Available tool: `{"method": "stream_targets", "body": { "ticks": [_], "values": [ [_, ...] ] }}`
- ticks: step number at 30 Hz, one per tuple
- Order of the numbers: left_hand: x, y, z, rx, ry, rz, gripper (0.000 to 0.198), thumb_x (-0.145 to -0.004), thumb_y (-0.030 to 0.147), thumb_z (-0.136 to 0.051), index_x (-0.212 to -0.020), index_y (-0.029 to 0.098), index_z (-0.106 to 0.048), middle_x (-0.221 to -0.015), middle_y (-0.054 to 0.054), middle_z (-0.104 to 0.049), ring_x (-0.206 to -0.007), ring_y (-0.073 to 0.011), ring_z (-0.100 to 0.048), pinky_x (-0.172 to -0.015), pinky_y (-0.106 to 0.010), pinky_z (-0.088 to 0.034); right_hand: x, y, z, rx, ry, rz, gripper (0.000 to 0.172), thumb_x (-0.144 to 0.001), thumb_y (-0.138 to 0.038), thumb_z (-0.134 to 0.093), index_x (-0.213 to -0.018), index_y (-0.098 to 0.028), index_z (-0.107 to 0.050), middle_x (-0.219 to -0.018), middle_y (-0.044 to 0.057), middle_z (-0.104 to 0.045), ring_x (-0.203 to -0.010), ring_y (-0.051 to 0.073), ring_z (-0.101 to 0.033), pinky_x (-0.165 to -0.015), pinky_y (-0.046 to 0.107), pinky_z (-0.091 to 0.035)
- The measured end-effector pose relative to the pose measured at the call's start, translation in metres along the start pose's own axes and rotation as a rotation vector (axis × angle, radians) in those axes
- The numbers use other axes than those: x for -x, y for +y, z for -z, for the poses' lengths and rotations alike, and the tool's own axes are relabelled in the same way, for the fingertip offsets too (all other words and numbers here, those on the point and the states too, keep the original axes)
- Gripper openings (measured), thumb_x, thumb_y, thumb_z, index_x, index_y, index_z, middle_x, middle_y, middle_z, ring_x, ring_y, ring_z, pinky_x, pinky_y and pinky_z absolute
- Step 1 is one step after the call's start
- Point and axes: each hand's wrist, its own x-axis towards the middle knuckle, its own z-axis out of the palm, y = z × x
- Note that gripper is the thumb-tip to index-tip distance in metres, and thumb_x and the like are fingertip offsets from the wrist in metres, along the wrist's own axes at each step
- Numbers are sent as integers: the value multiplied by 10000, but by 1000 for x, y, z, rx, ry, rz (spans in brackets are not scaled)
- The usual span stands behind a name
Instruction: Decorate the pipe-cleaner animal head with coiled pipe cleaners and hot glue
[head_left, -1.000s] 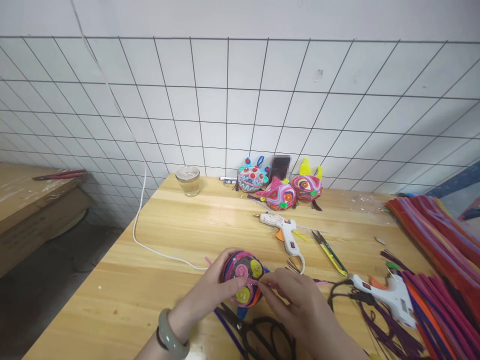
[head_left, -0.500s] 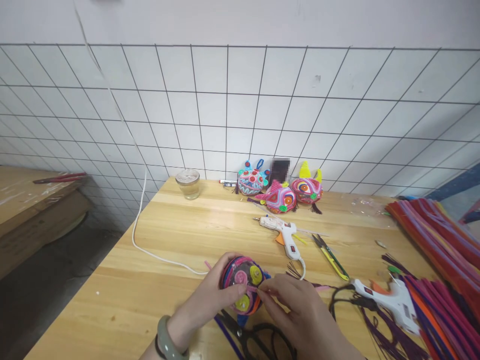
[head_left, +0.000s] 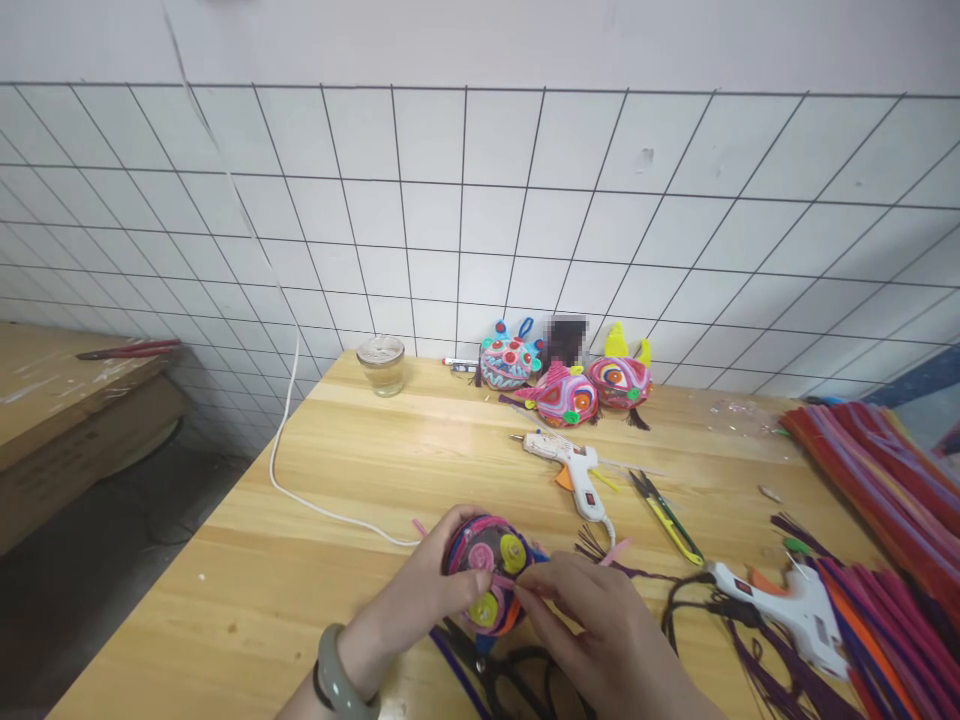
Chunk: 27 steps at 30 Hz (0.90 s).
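Observation:
My left hand (head_left: 439, 585) is closed round a colourful ball ornament (head_left: 491, 530) with yellow and pink coiled discs, its thumb pressing on the front. With thumb and fingertips my right hand (head_left: 592, 615) pinches a pink fuzzy strip (head_left: 504, 580) against the ball's right side. Part of that strip is hidden by the fingers. Black-handled scissors (head_left: 502, 672) lie on the table under the ball, partly covered by my hands. Beyond my right hand, a white glue gun (head_left: 577, 470) rests on its side.
Several finished ornaments (head_left: 566, 398) stand near the wall, with a glass cup (head_left: 381, 368) to their left. Yellow-green snips (head_left: 667, 520), a second glue gun (head_left: 787, 605) and bundles of fuzzy stems (head_left: 877, 500) lie at the right. A white cable (head_left: 337, 515) crosses the table's left side.
Both hands keep nearly the same grip on the ornament and pink strip. A loose pink end beside my right hand has lifted a little. The whole view has shifted slightly.

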Motion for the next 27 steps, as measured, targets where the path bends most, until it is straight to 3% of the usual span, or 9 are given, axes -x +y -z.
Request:
{"method": "stream_targets", "body": {
  "ticks": [7, 12, 27],
  "values": [
    [1, -3, 3, 90, 24, 10, 565, -628, 451, -760, -1094, 202, -562, -1051, -65, -636, -1014, -269, -559, -892, -390, -411, 3, -7, 11, -44, -30, -102, 103, -899, -195, -501, -899, -229, -598, -698, -6, -623, -607, 130, -590, -542, 229, -422],
    [1, -2, 4, 132, -15, 41, 573, -624, 438, -771, -1105, 210, -559, -1088, -72, -649, -1038, -276, -566, -905, -400, -412, 6, -2, 12, -66, -16, -63, 121, -889, -138, -487, -863, -225, -567, -698, -10, -605, -631, 127, -568, -583, 236, -418],
    [4, 2, 12, 27, -106, -16, 579, -685, 434, -734, -1177, 227, -509, -1192, -81, -615, -1080, -273, -558, -925, -396, -414, -1, -1, 10, -181, -52, -204, 160, -881, -209, -512, -754, -211, -610, -641, -11, -576, -581, 119, -525, -530, 214, -390]
  ]
}}
